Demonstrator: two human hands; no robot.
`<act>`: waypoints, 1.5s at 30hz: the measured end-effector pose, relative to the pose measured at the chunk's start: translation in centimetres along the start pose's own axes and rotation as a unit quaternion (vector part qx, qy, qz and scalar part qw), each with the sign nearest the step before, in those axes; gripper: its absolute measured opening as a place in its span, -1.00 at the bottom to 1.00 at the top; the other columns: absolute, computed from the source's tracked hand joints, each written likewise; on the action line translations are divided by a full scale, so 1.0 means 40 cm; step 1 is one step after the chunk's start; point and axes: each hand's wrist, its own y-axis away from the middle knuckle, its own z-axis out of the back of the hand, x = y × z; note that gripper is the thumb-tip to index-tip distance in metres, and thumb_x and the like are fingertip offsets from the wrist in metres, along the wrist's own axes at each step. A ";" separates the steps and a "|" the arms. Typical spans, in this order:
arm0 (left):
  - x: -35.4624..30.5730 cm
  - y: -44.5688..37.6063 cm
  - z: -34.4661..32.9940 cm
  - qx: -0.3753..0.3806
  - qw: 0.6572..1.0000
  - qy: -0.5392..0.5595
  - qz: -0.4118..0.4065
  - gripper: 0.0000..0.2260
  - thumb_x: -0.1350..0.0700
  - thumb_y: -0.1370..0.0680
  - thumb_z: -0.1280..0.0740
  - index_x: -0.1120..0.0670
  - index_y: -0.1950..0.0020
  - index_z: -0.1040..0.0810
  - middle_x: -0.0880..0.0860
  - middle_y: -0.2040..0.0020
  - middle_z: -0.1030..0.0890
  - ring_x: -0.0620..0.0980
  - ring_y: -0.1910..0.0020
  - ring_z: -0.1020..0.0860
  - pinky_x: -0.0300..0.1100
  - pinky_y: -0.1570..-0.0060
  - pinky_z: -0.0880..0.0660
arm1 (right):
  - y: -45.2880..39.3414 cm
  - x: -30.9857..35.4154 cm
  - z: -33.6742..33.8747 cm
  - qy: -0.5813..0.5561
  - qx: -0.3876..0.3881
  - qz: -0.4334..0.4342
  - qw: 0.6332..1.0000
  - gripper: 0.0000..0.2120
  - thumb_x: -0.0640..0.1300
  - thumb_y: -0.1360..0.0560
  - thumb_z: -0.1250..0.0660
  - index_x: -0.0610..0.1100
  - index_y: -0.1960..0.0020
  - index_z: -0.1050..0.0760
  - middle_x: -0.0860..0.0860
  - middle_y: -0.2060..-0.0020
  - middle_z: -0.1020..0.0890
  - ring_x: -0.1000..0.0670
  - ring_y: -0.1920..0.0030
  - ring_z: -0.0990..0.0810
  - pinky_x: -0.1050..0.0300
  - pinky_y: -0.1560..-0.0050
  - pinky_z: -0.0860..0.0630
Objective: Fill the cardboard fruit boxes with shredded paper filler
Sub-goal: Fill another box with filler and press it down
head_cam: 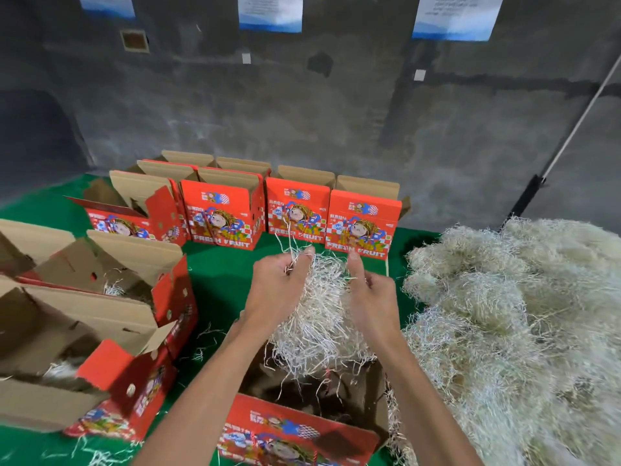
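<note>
Both hands, left hand [279, 287] and right hand [371, 297], clutch a light, springy wad of shredded paper [322, 317] over the near box [295, 428]; loose strands look likely to shed.

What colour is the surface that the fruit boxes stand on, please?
Green: the surface shows plainly in the head view, between the fruit boxes.

Your hands have bare green surface [218, 277] between the left-hand open red cardboard boxes [111, 297] and the open box below them [302, 428]. The big heap of pale shredded paper [510, 314] blocks the right; a row of upright red boxes [295, 213] closes the far side.
</note>
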 end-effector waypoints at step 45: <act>0.003 0.066 -0.082 0.070 0.932 0.228 0.273 -0.52 -0.23 -0.60 -0.29 -0.08 -0.47 -0.41 -0.10 -0.40 -0.47 -0.19 -0.20 -0.42 -0.14 -0.22 -0.32 | 0.083 -0.068 -0.013 -0.025 0.086 -0.084 0.992 -0.51 0.45 -0.54 -0.10 0.18 -0.28 -0.46 0.30 -0.21 -0.56 0.54 -0.01 -0.48 0.45 -0.08 -0.37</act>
